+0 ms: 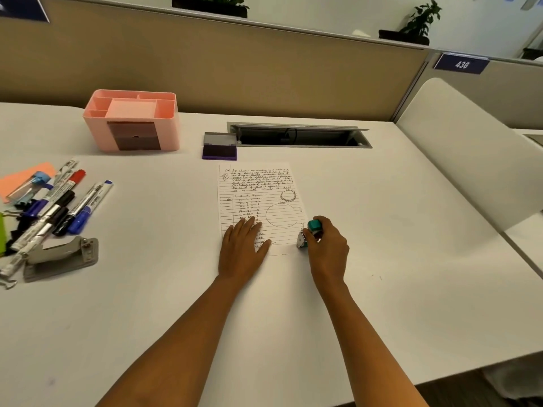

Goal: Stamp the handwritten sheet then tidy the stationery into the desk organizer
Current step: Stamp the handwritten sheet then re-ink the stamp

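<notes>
A lined handwritten sheet (260,198) lies in the middle of the white desk (382,230). My left hand (244,248) rests flat on its lower left corner, fingers spread. My right hand (327,248) grips a small teal stamp (310,232), tilted on its side at the sheet's lower right edge. A purple ink pad (219,146) lies with its lid up beyond the sheet. The pink desk organizer (132,120) stands at the back left. Several markers (58,204), binder clips (13,214), sticky notes (20,177) and a grey hole punch (60,258) lie at the left.
A cable slot (299,136) with its flap up is set into the desk behind the ink pad. A beige partition (235,69) runs along the back. A white divider (470,148) rises at the right. The desk's front edge slants at the lower right.
</notes>
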A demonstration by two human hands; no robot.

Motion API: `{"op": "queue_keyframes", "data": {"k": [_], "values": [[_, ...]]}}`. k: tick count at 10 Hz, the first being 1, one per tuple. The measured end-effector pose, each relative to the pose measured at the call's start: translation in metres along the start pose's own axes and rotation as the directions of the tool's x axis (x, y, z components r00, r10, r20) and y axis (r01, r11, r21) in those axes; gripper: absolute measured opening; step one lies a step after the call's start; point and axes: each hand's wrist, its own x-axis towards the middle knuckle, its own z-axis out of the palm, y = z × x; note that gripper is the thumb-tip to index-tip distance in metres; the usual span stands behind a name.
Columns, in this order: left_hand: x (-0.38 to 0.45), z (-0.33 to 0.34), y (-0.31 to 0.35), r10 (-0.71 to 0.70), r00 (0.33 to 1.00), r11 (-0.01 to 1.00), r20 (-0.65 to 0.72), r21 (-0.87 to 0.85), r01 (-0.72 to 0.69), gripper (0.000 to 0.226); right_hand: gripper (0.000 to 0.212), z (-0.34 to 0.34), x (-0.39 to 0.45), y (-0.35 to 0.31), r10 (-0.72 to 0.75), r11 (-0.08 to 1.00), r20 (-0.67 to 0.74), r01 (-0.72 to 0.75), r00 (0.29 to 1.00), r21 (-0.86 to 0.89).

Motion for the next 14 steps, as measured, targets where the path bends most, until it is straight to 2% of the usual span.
{"op": "queue_keyframes", "data": {"k": [5, 7, 9, 13, 14], "values": [[-0.0008, 0.0006, 0.0004, 0.004, 1.0, 1.0, -0.017, 0.021, -0.003, 0.062, 0.028, 0.0038, 0.0016, -0.007, 0.008, 0.992, 0.012, -0.006, 1.0, -0.124], [-0.0011, 0.0005, 0.0005, 0.007, 1.0, 1.0, -0.028, 0.023, -0.006, 0.079, 0.029, 0.0007, 0.0001, -0.0037, -0.018, 0.99, 0.021, 0.021, 1.0, -0.142], [-0.0009, 0.0002, 0.0014, 0.001, 1.0, 1.0, -0.005, 0.016, -0.001, 0.063, 0.031, 0.0038, 0.0048, -0.0079, -0.002, 0.983, 0.03, 0.007, 1.0, -0.185], [-0.0009, -0.0007, 0.0008, 0.006, 1.0, 1.0, -0.012, 0.008, -0.006, 0.06, 0.03, 0.0058, 0.0059, -0.0066, -0.028, 0.981, 0.013, 0.03, 1.0, -0.189], [-0.0009, 0.0003, 0.0001, 0.008, 1.0, 1.0, -0.007, 0.02, -0.008, 0.053, 0.029, 0.0067, 0.0064, -0.0076, -0.028, 0.98, 0.009, 0.029, 1.0, -0.196]]}}
